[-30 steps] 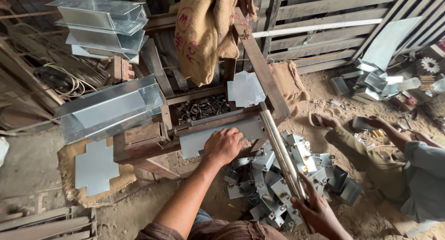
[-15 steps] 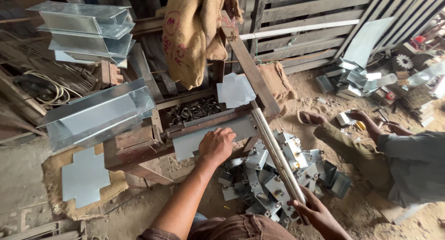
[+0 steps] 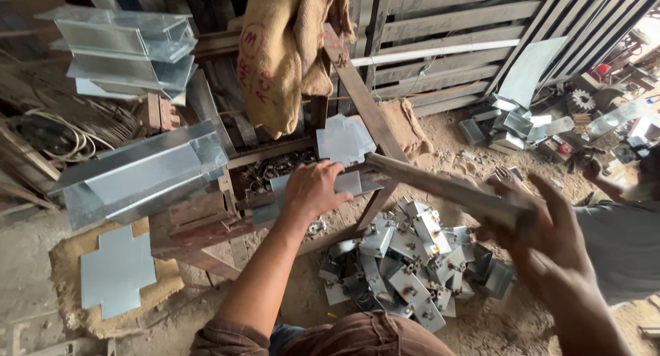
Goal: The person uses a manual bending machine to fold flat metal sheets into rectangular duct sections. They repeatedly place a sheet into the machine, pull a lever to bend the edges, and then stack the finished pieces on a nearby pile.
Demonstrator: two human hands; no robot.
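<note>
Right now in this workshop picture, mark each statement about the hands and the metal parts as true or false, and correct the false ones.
1. The left hand presses flat on a sheet-metal piece lying on the wooden bench. True.
2. The right hand is empty. False: it has a grip on a long lever bar.
3. A heap of small folded metal boxes lies on the ground below the bar. True.
4. A cross-shaped metal blank hangs on the wall. False: it lies flat on sacking at ground level, left of the bench.
5. A burlap sack is draped above the bench. True.
</note>
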